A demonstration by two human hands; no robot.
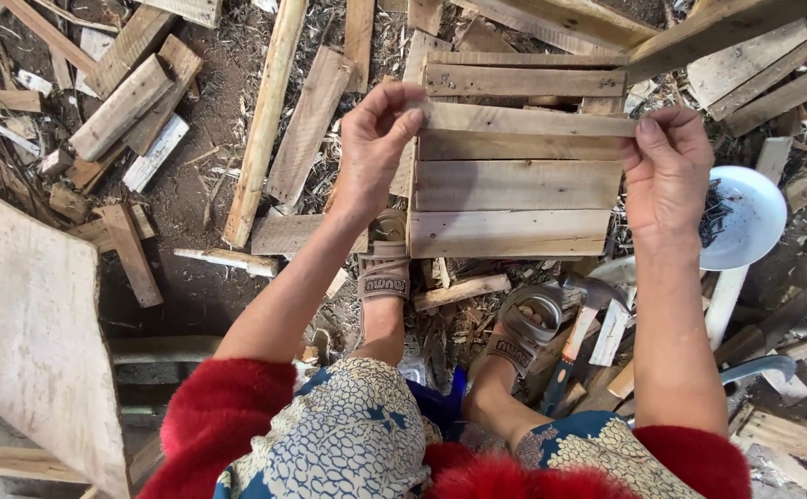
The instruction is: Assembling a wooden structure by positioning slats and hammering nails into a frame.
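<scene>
— Holding a loose slat by its ends, left hand and right hand pinched shut, across the slatted panel propped before our feet.

— We judge we're seating it; next calls for squaring edges, then freeing one hand for hammer and nails.

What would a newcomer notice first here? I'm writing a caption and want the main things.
At centre, a slatted wooden panel, with the left hand and right hand pinching the ends of its loose slat. At right, a white bowl of dark nails; below, a hammer beside sandalled feet, with scrap wood around.
</scene>
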